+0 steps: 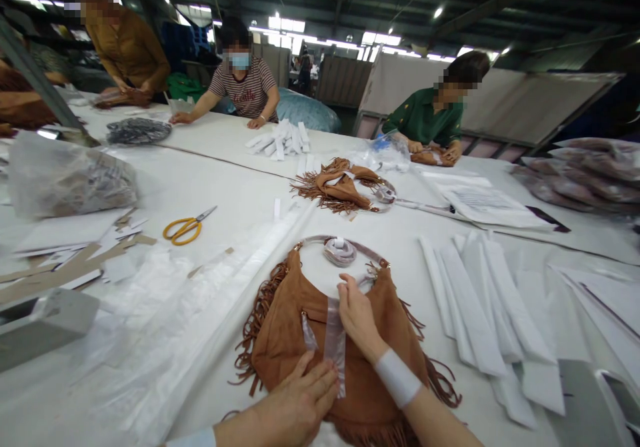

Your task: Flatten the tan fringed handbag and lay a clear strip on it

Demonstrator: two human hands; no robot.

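Observation:
A brown suede-like handbag (pixel 285 330) with fringed sides lies flat on the white table in front of me. Down its middle runs a shiny clear plastic strip (pixel 334 340); a smaller plastic piece (pixel 309 334) hangs at the zip to the left. My left hand (pixel 307 394) rests flat on the bag's lower front, its fingertips by the strip. At the top opening, my right hand (pixel 357 314) has its fingers bent together around the upper end of the strip; its fingertips are partly hidden. A wrapped, coiled strap (pixel 340 252) sits inside the handle loop.
Yellow-handled scissors (pixel 184 229) lie left, near cardboard scraps (pixel 75 267) and clear plastic sheeting (pixel 150 327). Folded white sheets (pixel 480 300) are stacked right. Another fringed bag (pixel 345 186) lies beyond. Several people work across the table, one in a green shirt (pixel 430 117).

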